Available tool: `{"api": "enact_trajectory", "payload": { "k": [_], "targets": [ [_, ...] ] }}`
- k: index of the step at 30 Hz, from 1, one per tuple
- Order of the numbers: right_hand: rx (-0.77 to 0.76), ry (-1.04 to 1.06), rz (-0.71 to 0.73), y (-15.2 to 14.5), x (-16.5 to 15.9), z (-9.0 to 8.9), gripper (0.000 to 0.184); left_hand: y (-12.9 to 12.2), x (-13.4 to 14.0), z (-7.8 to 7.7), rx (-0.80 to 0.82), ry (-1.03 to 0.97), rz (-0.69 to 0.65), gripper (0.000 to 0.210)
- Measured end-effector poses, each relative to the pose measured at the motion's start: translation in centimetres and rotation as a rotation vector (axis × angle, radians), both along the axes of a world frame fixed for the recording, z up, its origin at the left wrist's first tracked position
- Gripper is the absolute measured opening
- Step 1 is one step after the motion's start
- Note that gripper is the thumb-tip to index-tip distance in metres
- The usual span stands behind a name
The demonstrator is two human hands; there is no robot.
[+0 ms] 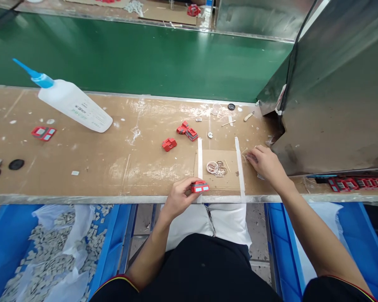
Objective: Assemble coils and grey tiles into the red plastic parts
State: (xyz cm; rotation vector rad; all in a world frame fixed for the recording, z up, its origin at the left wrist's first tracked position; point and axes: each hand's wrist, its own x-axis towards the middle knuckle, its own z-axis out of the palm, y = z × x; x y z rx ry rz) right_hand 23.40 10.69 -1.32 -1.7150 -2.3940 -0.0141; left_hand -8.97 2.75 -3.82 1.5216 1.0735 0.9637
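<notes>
Gripping the toy car (200, 184) at left, the left hand (180, 196) presumably leaves its windows (205, 188) clear. Right hand (266, 162): grip unclear.

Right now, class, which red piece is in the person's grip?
The red piece in the left hand, by the table's near edge; no hand touches the other red pieces.

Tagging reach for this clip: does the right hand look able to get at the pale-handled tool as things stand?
Probably yes: the right hand is near the pale-handled tool, with open worktop between them; the metal cabinet stands off to the side. Whether its grip holds anything is unclear.
</notes>
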Motion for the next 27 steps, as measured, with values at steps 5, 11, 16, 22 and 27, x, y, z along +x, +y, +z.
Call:
{"api": "enact_trajectory", "payload": {
  "k": [5,11,16,22,27],
  "targets": [
    [0.042,-0.102,-0.035,-1.0,-1.9,-0.2,0.026,0.1,0.0,0.3,0.027,-0.011,-0.006,0.017],
    [0.111,0.173,-0.089,-2.6,-2.6,-0.2,0.021,0.1,-0.4,-0.1,0.081,0.025,-0.035,0.030],
    [0.037,0.617,-0.107,-7.3,-5.7,1.3,0.011,0.2,-0.7,-0.6,0.111,-0.036,-0.112,0.043],
    [-0.273,0.944,0.028,-10.0,-11.7,2.0,0.013,0.0,-0.7,-0.4,0.010,-0.043,-0.163,0.036],
    [-0.410,0.954,0.020,-9.1,-12.8,1.8,0.013,-0.1,-0.6,-0.1,-0.030,-0.052,-0.178,0.023]
  ]
}}
